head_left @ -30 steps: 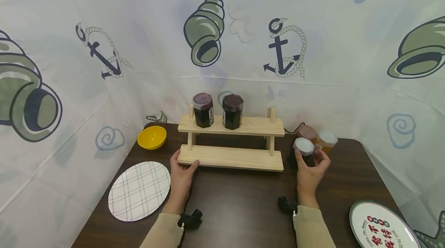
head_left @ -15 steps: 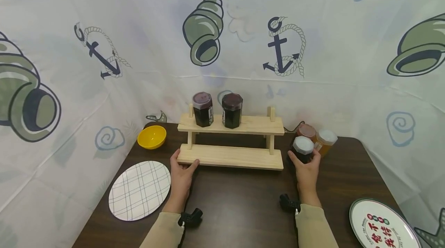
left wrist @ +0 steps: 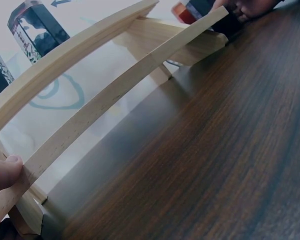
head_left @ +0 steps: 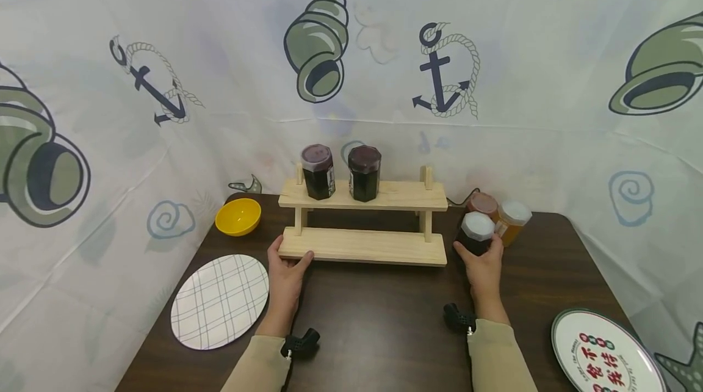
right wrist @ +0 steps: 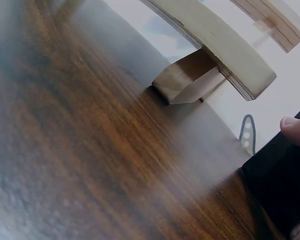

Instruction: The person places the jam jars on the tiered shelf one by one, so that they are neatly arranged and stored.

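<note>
The white-lidded dark jar (head_left: 476, 234) lies between the thumb and fingers of the right hand (head_left: 483, 270), thumb on its left side, other fingers on its right, the palm toward the person. Those fingers grip it; whether its base touches the table (head_left: 379, 325) I cannot tell. Its long axis is roughly upright, with the lid on top. The jar is just beyond the right end of the wooden rack (head_left: 362, 246), near but apart from it, and the right hand is far the nearer of the two. The rack's own long axis runs left to right, across the person's front. At its opposite end, the left hand (head_left: 287, 276) grips the left corner of the lower tier, thumb on the front edge.

Counted: one rack with two tiers; five jars in all. Two dark jars, the left one (head_left: 318, 172) and the right one (head_left: 365, 173), stand on the upper tier toward its left. One is in the right hand. Just behind that are two more, a reddish-lidded jar (head_left: 483, 204) and an amber jar (head_left: 513, 221). There is one yellow bowl (head_left: 238, 221), one grid-patterned plate (head_left: 219, 302) and one plate with red characters (head_left: 606, 352).
</note>
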A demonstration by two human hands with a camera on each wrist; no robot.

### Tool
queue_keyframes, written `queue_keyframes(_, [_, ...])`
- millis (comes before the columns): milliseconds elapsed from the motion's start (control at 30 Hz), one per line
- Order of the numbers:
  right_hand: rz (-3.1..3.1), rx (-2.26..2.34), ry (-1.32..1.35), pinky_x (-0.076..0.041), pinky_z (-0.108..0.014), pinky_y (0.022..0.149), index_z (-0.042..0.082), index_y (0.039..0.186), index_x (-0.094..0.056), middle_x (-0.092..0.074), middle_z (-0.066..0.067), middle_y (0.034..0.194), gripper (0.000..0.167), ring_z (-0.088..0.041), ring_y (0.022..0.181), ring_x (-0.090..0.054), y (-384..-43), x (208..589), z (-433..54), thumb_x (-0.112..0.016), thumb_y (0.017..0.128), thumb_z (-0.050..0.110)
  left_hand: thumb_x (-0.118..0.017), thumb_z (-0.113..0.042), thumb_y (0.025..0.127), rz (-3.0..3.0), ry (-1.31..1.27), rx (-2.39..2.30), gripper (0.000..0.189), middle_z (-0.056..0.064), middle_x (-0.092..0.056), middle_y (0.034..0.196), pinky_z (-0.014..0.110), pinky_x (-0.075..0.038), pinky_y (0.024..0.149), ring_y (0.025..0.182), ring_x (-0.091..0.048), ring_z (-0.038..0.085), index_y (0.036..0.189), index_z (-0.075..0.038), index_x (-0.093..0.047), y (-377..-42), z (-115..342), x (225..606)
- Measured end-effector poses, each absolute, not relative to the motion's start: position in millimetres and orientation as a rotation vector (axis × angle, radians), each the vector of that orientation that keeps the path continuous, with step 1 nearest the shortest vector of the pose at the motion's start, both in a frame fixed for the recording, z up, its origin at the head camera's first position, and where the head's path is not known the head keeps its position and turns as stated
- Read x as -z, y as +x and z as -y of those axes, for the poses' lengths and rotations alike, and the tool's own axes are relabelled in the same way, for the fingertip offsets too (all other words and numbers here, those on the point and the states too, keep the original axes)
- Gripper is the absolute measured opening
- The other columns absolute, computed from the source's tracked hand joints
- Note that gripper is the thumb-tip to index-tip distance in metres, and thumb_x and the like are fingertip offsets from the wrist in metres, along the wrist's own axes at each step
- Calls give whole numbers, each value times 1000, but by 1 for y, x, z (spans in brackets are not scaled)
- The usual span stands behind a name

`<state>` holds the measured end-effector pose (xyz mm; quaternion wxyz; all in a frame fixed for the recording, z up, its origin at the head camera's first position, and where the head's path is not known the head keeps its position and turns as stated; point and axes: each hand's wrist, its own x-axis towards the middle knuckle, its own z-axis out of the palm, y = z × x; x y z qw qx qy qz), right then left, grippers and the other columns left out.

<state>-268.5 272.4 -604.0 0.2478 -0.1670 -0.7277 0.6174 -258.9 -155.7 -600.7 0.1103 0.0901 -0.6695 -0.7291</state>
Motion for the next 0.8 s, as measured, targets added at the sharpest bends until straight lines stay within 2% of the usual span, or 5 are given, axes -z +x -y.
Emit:
queue_keyframes(233, [1954,-1694,-472,-28,-61,131,-1,158,-39,-39,-25,160,87,-39,153,-38,-268,604,-271,-89,87,3,-82,-4,97,1973,269,2142,100,19,-18,181,48,-32,133,167,-28,33,171,-13,-17,-258,156,600])
queue_keyframes(433, [1887,-1716,-478,-34,-58,127,-2,155,-42,-45,-22,158,84,-35,149,-43,-267,603,-268,-90,86,0,-83,-7,97,1974,269,2134,97,18,-21,180,49,-34,132,165,-31,33,170,-13,-19,-259,156,601])
queue_keyframes(567, [1856,-1717,-469,-39,-48,121,-1,152,-45,-51,-14,153,83,-25,143,-47,-267,604,-268,-92,84,0,-83,-6,97,1974,276,2132,97,18,-22,180,50,-34,131,164,-33,34,170,-13,-20,-259,157,602])
queue_keyframes(667, [1827,-1723,-444,-40,-37,116,1,149,-48,-54,-5,147,80,-18,138,-48,-267,605,-268,-93,83,2,-83,-6,97,1971,278,2126,96,18,-23,179,50,-35,131,164,-34,34,170,-12,-20,-259,157,602])
queue_keyframes(800, [1725,-1780,-390,-45,-23,106,5,144,-51,-58,3,138,71,-15,130,-53,-266,605,-268,-91,86,4,-83,-6,97,1964,268,2127,96,19,-24,179,52,-34,131,164,-34,35,170,-12,-20,-260,157,602])
